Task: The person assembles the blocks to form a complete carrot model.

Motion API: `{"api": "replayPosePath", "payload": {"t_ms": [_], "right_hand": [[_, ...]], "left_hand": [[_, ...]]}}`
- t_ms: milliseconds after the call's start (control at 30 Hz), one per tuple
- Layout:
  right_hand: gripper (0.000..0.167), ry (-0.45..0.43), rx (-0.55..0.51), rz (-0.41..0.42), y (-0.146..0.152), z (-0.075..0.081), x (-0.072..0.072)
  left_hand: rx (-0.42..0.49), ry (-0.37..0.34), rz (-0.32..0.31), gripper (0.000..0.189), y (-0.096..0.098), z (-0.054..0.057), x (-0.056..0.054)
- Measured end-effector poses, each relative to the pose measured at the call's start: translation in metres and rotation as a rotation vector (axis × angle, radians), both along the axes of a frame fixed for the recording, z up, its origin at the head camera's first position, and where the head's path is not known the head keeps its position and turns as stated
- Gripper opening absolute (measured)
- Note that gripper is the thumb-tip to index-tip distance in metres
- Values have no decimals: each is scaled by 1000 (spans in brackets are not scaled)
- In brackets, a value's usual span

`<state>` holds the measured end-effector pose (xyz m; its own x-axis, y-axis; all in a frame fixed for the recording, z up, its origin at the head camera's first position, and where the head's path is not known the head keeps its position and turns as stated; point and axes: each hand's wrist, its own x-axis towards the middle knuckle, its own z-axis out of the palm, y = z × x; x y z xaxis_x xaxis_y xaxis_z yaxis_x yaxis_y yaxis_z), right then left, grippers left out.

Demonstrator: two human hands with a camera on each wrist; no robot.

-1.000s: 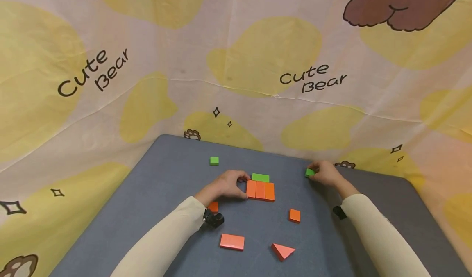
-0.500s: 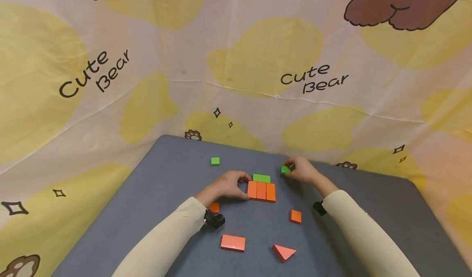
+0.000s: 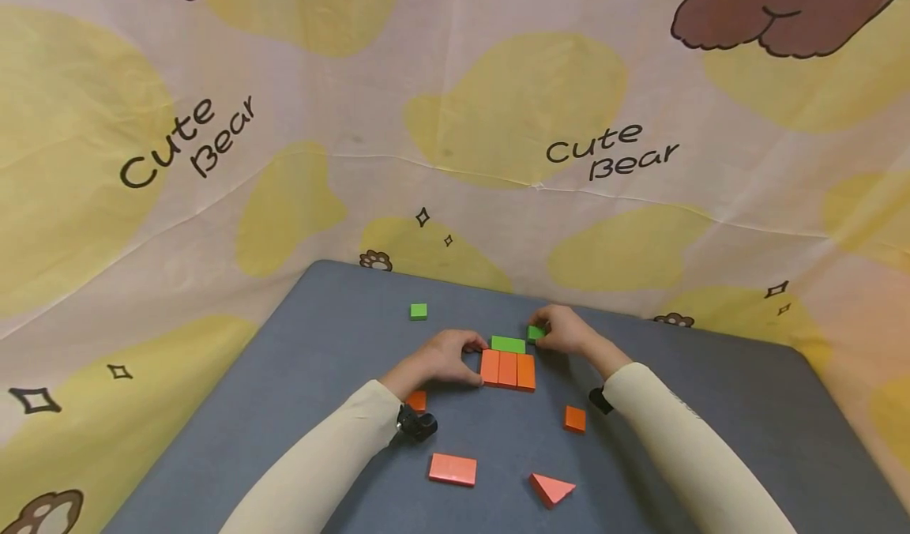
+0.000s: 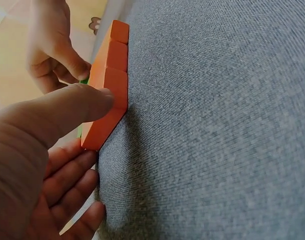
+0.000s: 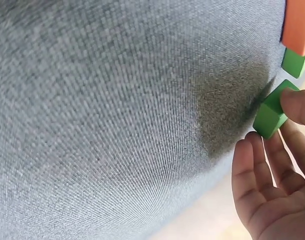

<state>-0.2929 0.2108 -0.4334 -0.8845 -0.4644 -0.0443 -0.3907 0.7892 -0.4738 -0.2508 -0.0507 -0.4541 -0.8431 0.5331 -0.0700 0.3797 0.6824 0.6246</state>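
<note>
Three orange blocks (image 3: 508,369) lie side by side on the table, with a longer green block (image 3: 508,345) against their far ends. My left hand (image 3: 449,356) holds the leftmost orange block, its thumb (image 4: 95,102) on the near end and its fingers around the left side and far corner. A small green block (image 5: 275,110) is pinched between the thumb and fingers of my right hand (image 3: 565,330). It sits just right of the longer green block, with a narrow gap showing in the right wrist view.
Another small green block (image 3: 419,312) lies at the back left. Nearer me are a small orange block (image 3: 575,419), a pink rectangular block (image 3: 453,469) and a pink triangular block (image 3: 550,489). One orange block (image 3: 416,400) is partly hidden by my left wrist. A patterned cloth (image 3: 455,123) hangs behind the table (image 3: 341,313).
My right hand has moved left with the small green block, from the back right to beside the longer green block. My left hand has stayed at the orange blocks.
</note>
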Motion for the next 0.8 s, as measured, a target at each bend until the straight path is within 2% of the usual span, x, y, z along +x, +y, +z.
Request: {"api": "replayPosePath", "payload": {"t_ms": [367, 667, 800], "right_hand": [[33, 23, 37, 11, -4, -8, -3], [35, 19, 51, 6, -6, -5, -1], [36, 11, 48, 1, -5, 0, 3]], "left_hand": [[1, 6, -3, 53, 1, 1, 0], [-1, -17, -8, 53, 1, 2, 1], [41, -39, -19, 52, -1, 2, -1]]}}
